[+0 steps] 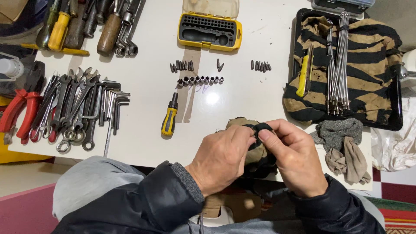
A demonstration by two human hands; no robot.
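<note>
- Striped tan-and-black cloth (253, 149), seen from the head camera, sits bunched between my two hands just above the counter's (242, 104) near edge; both hands are pinched shut on it.
- My left hand (221, 158) grips its left side, and my right hand (294, 158) presses a dark fold under the thumb.
- I cannot tell whether anything small is wrapped inside the cloth.
- Risk, as I judge it: with the cloth held this close to the near edge, a loosened pinch could drop it off onto my lap.
- A trailing end could also sweep the yellow-handled screwdriver (169, 117) or the row of sockets (200, 80) nearby toward the middle.
</note>
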